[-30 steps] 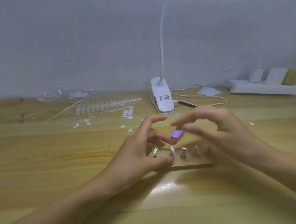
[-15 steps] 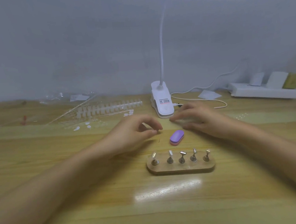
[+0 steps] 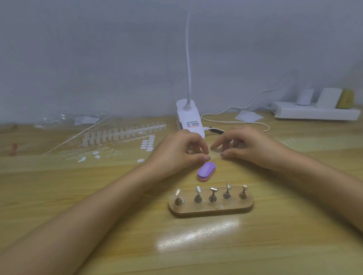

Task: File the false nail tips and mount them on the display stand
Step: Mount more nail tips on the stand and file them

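Far out beyond the left hand [image 3: 177,154], a small red object [image 3: 13,148] lies on the pale wood-grain tabletop [image 3: 47,183], too blurred to identify. Closer in, crinkled clear plastic bags [image 3: 63,121] sit behind a long translucent strip of false nail tips [image 3: 122,132], ribbed like a comb. Small white oval pieces [image 3: 147,143] are scattered just beside the left hand. That hand has its fingers curled inward, thumb and forefinger nearly meeting; I cannot tell whether they pinch anything.

Just on the near side of both hands' fingertips lies a rounded oblong buffer block [image 3: 206,171], matte purple on top and pink beneath. Nearer still, a rounded wooden display stand [image 3: 212,211] carries five small metal pegs [image 3: 212,195]; the leftmost seems to bear a clear tip.

Behind the hands stands a glossy white clip lamp base [image 3: 188,112]; its red-and-black printed label [image 3: 192,124] is too small to read.

The right hand [image 3: 245,146] mirrors the left, fingers bent, tips close to the left's; its hold cannot be told either. Well off to its right rests a white plastic power strip [image 3: 315,114].
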